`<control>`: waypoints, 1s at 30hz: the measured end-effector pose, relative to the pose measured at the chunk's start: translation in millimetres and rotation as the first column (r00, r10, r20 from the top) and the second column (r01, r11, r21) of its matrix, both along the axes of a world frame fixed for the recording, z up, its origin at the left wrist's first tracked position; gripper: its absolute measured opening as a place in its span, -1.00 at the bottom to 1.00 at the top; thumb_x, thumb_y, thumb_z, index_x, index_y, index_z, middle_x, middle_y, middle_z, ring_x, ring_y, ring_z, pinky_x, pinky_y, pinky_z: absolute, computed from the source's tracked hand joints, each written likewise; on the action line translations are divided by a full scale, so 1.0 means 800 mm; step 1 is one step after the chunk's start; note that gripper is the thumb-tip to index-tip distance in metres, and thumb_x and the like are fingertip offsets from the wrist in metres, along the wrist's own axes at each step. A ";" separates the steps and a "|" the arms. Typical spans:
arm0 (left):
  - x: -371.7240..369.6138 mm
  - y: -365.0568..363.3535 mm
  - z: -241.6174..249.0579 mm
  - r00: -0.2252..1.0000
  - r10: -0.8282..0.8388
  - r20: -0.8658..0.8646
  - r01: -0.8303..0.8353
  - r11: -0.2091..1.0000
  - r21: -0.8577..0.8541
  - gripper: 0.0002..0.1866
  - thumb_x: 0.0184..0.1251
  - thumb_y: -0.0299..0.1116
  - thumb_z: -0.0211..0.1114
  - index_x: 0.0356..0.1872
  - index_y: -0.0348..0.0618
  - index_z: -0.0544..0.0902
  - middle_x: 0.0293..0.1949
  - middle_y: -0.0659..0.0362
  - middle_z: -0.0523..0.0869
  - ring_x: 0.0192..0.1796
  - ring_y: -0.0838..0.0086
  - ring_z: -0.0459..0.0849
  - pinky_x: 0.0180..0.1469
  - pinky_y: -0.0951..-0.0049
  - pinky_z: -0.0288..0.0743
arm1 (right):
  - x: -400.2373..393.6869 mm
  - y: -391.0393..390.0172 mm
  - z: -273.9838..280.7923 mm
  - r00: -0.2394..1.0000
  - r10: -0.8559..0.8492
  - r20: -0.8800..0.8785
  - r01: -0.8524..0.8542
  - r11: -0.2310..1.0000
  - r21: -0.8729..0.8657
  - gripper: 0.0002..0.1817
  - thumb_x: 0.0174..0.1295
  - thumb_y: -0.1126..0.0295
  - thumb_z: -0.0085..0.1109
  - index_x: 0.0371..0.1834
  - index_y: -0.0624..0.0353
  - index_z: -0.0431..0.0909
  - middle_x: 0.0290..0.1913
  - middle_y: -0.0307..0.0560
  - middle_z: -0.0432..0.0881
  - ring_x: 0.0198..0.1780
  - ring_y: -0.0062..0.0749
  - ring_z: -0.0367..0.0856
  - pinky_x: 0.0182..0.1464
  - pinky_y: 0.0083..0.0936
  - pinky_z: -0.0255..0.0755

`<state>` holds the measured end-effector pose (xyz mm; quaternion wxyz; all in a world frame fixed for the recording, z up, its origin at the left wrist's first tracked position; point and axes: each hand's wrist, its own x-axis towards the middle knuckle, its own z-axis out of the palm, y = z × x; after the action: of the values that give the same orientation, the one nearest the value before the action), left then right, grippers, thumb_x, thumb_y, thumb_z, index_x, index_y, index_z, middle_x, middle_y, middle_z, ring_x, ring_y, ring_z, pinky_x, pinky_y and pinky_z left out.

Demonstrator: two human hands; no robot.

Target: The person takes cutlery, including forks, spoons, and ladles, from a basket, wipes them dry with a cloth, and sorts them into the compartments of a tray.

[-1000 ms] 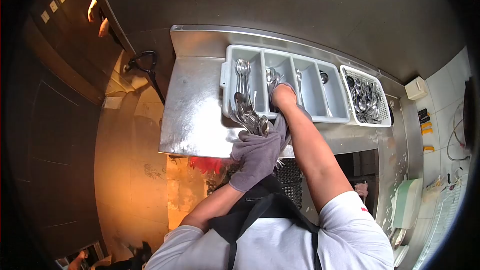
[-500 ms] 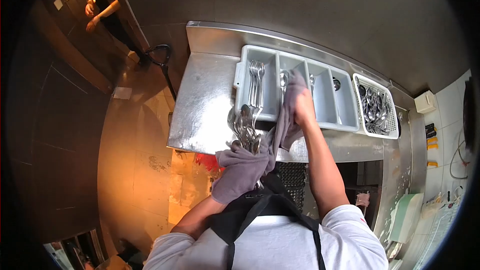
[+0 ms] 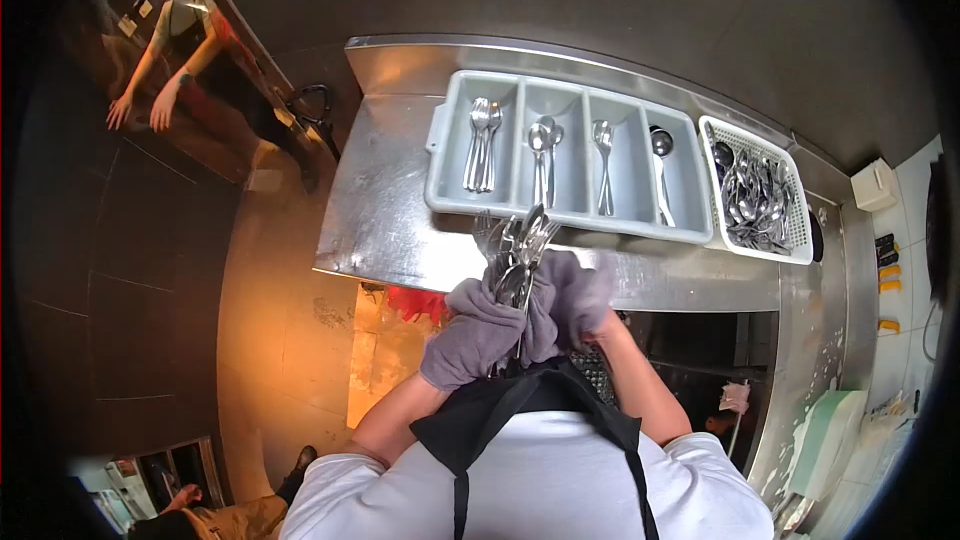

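My left hand (image 3: 475,332), covered by a grey-purple cloth, is closed around an upright bunch of forks and spoons (image 3: 515,255) in front of my apron. Beside it, my right hand (image 3: 590,315) is blurred and mostly hidden in the other part of the cloth (image 3: 545,315), which it grips against the bunch. Just beyond both hands lies a grey cutlery tray (image 3: 570,217). From left to right its compartments hold forks (image 3: 482,145), spoons (image 3: 542,155), smaller forks (image 3: 604,165) and a large round-bowled spoon (image 3: 662,170).
A white perforated basket (image 3: 803,240) full of mixed cutlery stands right of the tray on the steel counter (image 3: 375,175). A raised steel edge runs along the back wall. One person (image 3: 200,60) stands at the upper left; another person's legs (image 3: 245,515) show at the lower left.
My right hand has drawn back from the tray's second compartment to the bunch in my left hand, bringing the cloth. More spoons show in that compartment. The person at upper left has come nearer.
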<state>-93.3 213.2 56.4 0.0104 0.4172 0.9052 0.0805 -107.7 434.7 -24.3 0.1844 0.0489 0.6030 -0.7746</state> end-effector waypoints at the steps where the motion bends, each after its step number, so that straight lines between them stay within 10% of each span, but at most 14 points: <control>1: 0.001 0.005 0.001 0.994 -0.007 0.113 -0.011 0.987 0.161 -0.85 0.43 -0.38 0.03 -0.19 -0.13 0.57 -0.18 0.19 0.63 -0.09 0.48 0.66 -0.01 0.50 0.55 | 0.000 -0.006 0.018 0.998 0.016 -0.064 -0.015 1.000 0.004 -0.63 0.25 0.35 0.17 0.11 0.19 0.49 0.00 -0.09 0.58 0.01 -0.40 0.56 0.09 -0.42 0.46; 6: 0.015 0.038 0.004 0.958 -0.030 0.285 -0.086 0.919 0.385 -0.85 0.40 -0.36 0.07 -0.18 -0.13 0.58 -0.20 0.19 0.63 -0.12 0.46 0.66 -0.06 0.48 0.54 | 0.011 -0.001 0.048 0.941 0.129 -0.313 -0.101 0.989 0.104 -0.89 0.09 0.48 0.28 -0.29 0.16 0.63 -0.27 -0.14 0.63 -0.19 -0.40 0.60 -0.11 -0.41 0.47; 13: 0.029 0.058 0.016 0.936 0.032 0.351 -0.209 0.853 0.479 -0.85 0.35 -0.34 0.12 -0.17 -0.13 0.59 -0.23 0.19 0.64 -0.17 0.43 0.66 -0.11 0.46 0.52 | 0.003 0.014 0.059 0.885 0.189 -0.426 -0.023 0.931 0.365 -0.89 0.18 0.47 0.24 -0.23 0.16 0.60 -0.23 -0.15 0.60 -0.16 -0.41 0.58 -0.09 -0.47 0.46; 15: 0.033 0.062 0.018 0.933 0.052 0.356 -0.234 0.839 0.492 -0.84 0.33 -0.33 0.14 -0.17 -0.13 0.59 -0.24 0.19 0.64 -0.18 0.42 0.66 -0.13 0.45 0.52 | 0.007 0.010 0.065 0.954 -0.141 -0.265 0.158 0.987 0.042 -0.87 0.21 0.45 0.23 -0.19 0.17 0.58 -0.22 -0.17 0.59 -0.14 -0.44 0.57 -0.09 -0.48 0.47; 23: 0.041 0.064 0.018 0.926 0.113 0.360 -0.302 0.794 0.528 -0.81 0.28 -0.31 0.21 -0.15 -0.13 0.60 -0.28 0.19 0.64 -0.24 0.39 0.66 -0.20 0.42 0.50 | -0.003 0.016 0.096 0.971 -0.051 -0.232 -0.008 0.968 -0.249 -0.73 0.32 0.47 0.17 0.06 0.17 0.44 -0.04 -0.09 0.58 -0.02 -0.43 0.60 0.04 -0.40 0.55; 26: 0.039 0.061 0.018 0.927 0.129 0.353 -0.315 0.778 0.543 -0.79 0.26 -0.30 0.23 -0.15 -0.13 0.60 -0.29 0.19 0.64 -0.26 0.38 0.66 -0.22 0.41 0.49 | -0.010 0.004 0.120 0.979 -0.065 0.195 0.177 0.746 -0.642 -0.78 0.39 0.36 0.09 0.04 0.12 0.41 0.01 -0.01 0.56 0.02 -0.34 0.60 0.08 -0.31 0.57; 30: 0.036 0.056 0.019 0.930 0.143 0.339 -0.321 0.767 0.556 -0.77 0.23 -0.29 0.26 -0.14 -0.14 0.61 -0.31 0.19 0.65 -0.28 0.37 0.66 -0.26 0.40 0.48 | -0.015 0.005 0.075 0.998 0.002 0.060 0.046 0.608 -0.792 -0.77 0.44 0.29 0.02 0.05 0.15 0.42 0.05 0.00 0.57 0.14 -0.20 0.59 0.23 -0.18 0.52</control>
<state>-64.7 258.0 71.5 -0.0063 0.2670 0.8663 0.4222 -119.4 439.0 35.5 0.1937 -0.0092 0.1923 -0.9620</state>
